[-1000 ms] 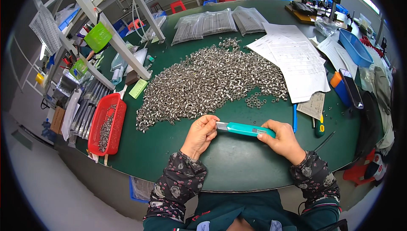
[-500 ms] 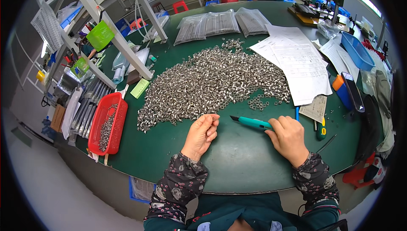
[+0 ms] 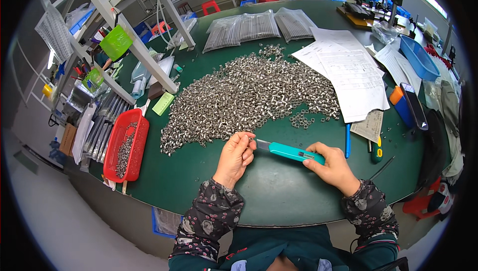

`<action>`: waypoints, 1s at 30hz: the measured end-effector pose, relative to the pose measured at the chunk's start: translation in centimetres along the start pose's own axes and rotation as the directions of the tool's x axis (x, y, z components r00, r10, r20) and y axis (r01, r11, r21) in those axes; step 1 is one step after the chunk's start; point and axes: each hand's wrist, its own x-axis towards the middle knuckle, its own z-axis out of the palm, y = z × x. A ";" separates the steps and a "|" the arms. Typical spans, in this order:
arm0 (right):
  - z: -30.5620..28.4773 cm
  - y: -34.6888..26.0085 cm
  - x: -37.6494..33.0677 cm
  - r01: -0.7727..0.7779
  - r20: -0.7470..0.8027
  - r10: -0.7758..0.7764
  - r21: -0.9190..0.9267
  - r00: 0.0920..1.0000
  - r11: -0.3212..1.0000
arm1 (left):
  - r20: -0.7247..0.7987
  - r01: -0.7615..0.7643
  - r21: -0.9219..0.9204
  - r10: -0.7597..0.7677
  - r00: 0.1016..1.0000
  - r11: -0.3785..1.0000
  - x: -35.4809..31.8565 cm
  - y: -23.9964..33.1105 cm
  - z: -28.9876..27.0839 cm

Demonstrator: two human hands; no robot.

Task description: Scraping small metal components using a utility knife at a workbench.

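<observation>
My left hand (image 3: 233, 159) pinches a small metal ring (image 3: 251, 140) between thumb and fingertips, at the near edge of a large pile of shiny metal rings (image 3: 249, 92). In my right hand (image 3: 334, 167) is a teal utility knife (image 3: 286, 151), gripped by the rear of its handle. The knife lies nearly level and its blade points left, with the tip at the ring in my left fingers. Whether blade and ring touch I cannot tell. Several loose rings (image 3: 301, 119) lie along the pile's near right side.
A red basket (image 3: 141, 146) with small metal parts stands at the left edge of the green table (image 3: 279, 191). Bags of metal rods (image 3: 259, 26) lie behind the pile. To the right are papers (image 3: 351, 79), a blue pen (image 3: 347, 141), a screwdriver (image 3: 377, 152) and a phone (image 3: 414, 107).
My right hand has brought the knife left to the ring and rolled it, so the handle's broad side now shows. My left hand has barely moved.
</observation>
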 end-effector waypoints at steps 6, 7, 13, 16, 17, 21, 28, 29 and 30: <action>0.0 -0.5 0.1 -0.183 0.121 0.171 0.096 0.978 0.978 | -0.013 -0.054 0.066 0.055 0.998 0.996 -0.1 -0.1 0.4; -0.1 -0.6 0.1 -0.197 0.139 0.182 0.102 0.973 0.975 | -0.010 -0.054 0.068 0.054 0.998 0.996 -0.1 -0.1 0.5; 0.1 0.2 0.1 -0.249 0.210 0.204 0.217 0.956 0.944 | 0.014 -0.066 0.059 0.065 0.998 0.996 -0.1 -0.2 0.8; 0.3 0.7 0.1 -0.332 0.287 0.248 0.297 0.925 0.895 | 0.024 -0.097 0.093 0.095 0.995 0.991 -0.2 -0.3 0.8; 0.3 0.9 0.0 -0.377 0.317 0.274 0.334 0.908 0.864 | 0.010 -0.116 0.123 0.116 0.993 0.986 -0.2 -0.4 0.9; 0.2 -0.3 -0.4 -0.333 0.221 0.286 0.219 0.932 0.917 | -0.032 -0.149 0.157 0.156 0.987 0.976 -0.3 -0.7 1.2; 1.0 -2.2 -1.0 -0.055 -0.093 0.052 -0.036 0.994 0.998 | -0.084 -0.144 0.052 0.148 0.985 0.988 -0.1 -1.0 1.1; 1.1 -2.3 -1.1 0.015 -0.160 -0.032 -0.108 0.987 0.994 | -0.103 -0.131 0.021 0.132 0.986 0.991 -0.1 -1.0 1.0; 1.1 -2.1 -1.1 0.015 -0.159 -0.032 -0.108 0.987 0.994 | -0.123 -0.118 -0.010 0.116 0.986 0.993 -0.1 -0.9 1.0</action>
